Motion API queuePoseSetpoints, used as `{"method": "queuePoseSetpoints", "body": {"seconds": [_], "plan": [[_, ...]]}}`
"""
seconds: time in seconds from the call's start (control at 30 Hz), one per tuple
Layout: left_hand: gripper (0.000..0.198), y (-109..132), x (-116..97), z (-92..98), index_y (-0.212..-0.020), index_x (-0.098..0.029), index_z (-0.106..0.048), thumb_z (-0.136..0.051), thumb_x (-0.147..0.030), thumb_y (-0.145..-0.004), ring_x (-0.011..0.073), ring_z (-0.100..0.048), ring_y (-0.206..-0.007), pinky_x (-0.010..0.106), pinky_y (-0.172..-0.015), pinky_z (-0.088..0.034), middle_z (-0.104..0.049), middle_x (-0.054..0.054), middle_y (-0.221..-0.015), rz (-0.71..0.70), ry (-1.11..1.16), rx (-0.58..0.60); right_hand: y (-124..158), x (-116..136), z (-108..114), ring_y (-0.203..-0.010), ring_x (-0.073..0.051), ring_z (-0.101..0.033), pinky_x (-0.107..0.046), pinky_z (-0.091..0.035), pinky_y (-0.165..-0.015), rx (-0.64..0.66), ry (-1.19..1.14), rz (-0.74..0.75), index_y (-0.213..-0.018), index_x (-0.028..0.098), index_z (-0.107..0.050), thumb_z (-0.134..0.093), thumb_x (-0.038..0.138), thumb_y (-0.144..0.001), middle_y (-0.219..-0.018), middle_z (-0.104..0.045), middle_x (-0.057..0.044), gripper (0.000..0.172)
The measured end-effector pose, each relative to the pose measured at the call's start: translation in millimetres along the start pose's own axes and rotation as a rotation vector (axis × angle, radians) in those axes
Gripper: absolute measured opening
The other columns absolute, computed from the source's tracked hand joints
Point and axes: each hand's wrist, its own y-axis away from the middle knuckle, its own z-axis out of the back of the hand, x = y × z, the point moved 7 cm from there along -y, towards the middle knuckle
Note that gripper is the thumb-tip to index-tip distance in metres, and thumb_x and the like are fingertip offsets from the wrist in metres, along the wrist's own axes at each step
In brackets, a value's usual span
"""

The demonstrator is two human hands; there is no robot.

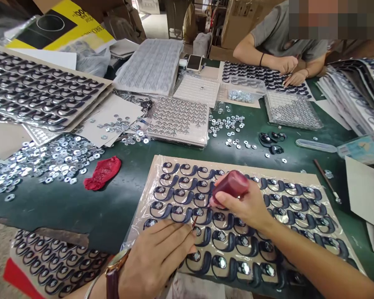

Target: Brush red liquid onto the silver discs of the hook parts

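Note:
My right hand (247,203) is closed around a dark red squeeze bottle (232,183), tilted over a card (302,173) under clear film. Rows of dark, curved hook-shaped pieces (220,236) with shiny round centres lie on this card. Near its lower left part is my left hand (162,253), back upward and fingers close together. A thin reddish-brown stick (195,221) pokes out at its fingertips, pointing at one of the shiny centres. The thumb and the rest of the stick are hidden beneath the hand. A watch (116,265) is on my left wrist.
Loose metal washers (59,160) and a red cloth piece (102,172) lie left. Behind the card are a tray of round metal parts (179,116) and a clear box (241,93). A co-worker's hands (291,72) are over another card. A brown stick (326,178) lies right.

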Motion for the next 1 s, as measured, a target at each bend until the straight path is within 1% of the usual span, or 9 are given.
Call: {"method": "queuePoseSetpoints", "body": {"seconds": [0.1, 0.23, 0.4, 0.57, 0.77, 0.83, 1.0], "plan": [[0.026, -6.5, 4.9, 0.1, -0.109, -0.005, -0.060, -0.042, -0.012, -0.092, 0.0207, -0.065, -0.095, 0.038, -0.084, -0.055, -0.066, 0.012, -0.106, -0.009, -0.037, -0.006, -5.7, -4.2, -9.8, -0.057, -0.017, -0.067, -0.026, -0.055, -0.053, -0.049, -0.013, 0.072, -0.089, 0.019, -0.059, -0.064, 0.027, -0.080, -0.065, -0.069, -0.002, 0.013], [0.026, -10.2, 6.4, -4.9, -0.108, -0.005, -0.061, -0.043, -0.011, -0.091, 0.0198, -0.066, -0.091, 0.036, -0.082, -0.057, -0.068, 0.011, -0.102, -0.024, -0.055, 0.014, -5.0, -9.6, -11.5, -0.055, -0.017, -0.068, -0.027, -0.055, -0.053, -0.083, 0.035, 0.132, -0.091, 0.019, -0.058, -0.063, 0.024, -0.080, -0.064, -0.069, -0.001, 0.013], [0.030, -9.6, 1.8, -13.2, -0.106, -0.004, -0.063, -0.039, -0.010, -0.090, 0.0222, -0.066, -0.093, 0.037, -0.082, -0.057, -0.068, 0.013, -0.102, -0.054, -0.084, 0.041, -4.0, -14.0, -14.5, -0.054, -0.017, -0.066, -0.028, -0.055, -0.052, -0.047, 0.081, 0.129, -0.090, 0.019, -0.057, -0.063, 0.025, -0.078, -0.065, -0.069, -0.002, 0.014], [0.031, -11.5, -1.3, -12.5, -0.100, -0.006, -0.066, -0.037, -0.006, -0.089, 0.0207, -0.066, -0.090, 0.033, -0.080, -0.057, -0.069, 0.012, -0.097, -0.013, -0.124, -0.019, -4.7, -11.3, -20.0, -0.052, -0.017, -0.065, -0.027, -0.055, -0.050, -0.012, 0.099, 0.142, -0.089, 0.018, -0.058, -0.064, 0.027, -0.077, -0.060, -0.067, -0.001, 0.017], [0.032, -7.2, -0.8, -14.7, -0.103, -0.008, -0.065, -0.036, -0.009, -0.090, 0.0210, -0.065, -0.092, 0.034, -0.084, -0.054, -0.068, 0.011, -0.101, 0.014, -0.125, -0.039, -7.2, -5.3, -23.0, -0.051, -0.017, -0.065, -0.026, -0.054, -0.049, 0.027, 0.131, 0.170, -0.088, 0.018, -0.059, -0.064, 0.028, -0.077, -0.061, -0.067, -0.002, 0.016], [0.032, -6.6, -0.4, -15.5, -0.102, -0.008, -0.065, -0.035, -0.009, -0.091, 0.0207, -0.065, -0.091, 0.034, -0.084, -0.054, -0.068, 0.011, -0.102, 0.013, -0.125, -0.037, -7.7, -4.5, -22.3, -0.050, -0.016, -0.064, -0.026, -0.054, -0.049, 0.018, 0.155, 0.177, -0.088, 0.018, -0.059, -0.064, 0.028, -0.077, -0.060, -0.067, -0.002, 0.015], [0.033, -8.1, 0.8, -13.7, -0.101, -0.009, -0.065, -0.034, -0.009, -0.091, 0.0188, -0.066, -0.091, 0.033, -0.087, -0.053, -0.068, 0.010, -0.101, 0.024, -0.123, -0.060, -7.6, -3.3, -17.7, -0.049, -0.016, -0.064, -0.027, -0.054, -0.050, -0.056, 0.231, 0.197, -0.086, 0.017, -0.060, -0.064, 0.028, -0.076, -0.059, -0.067, -0.001, 0.015]]}}
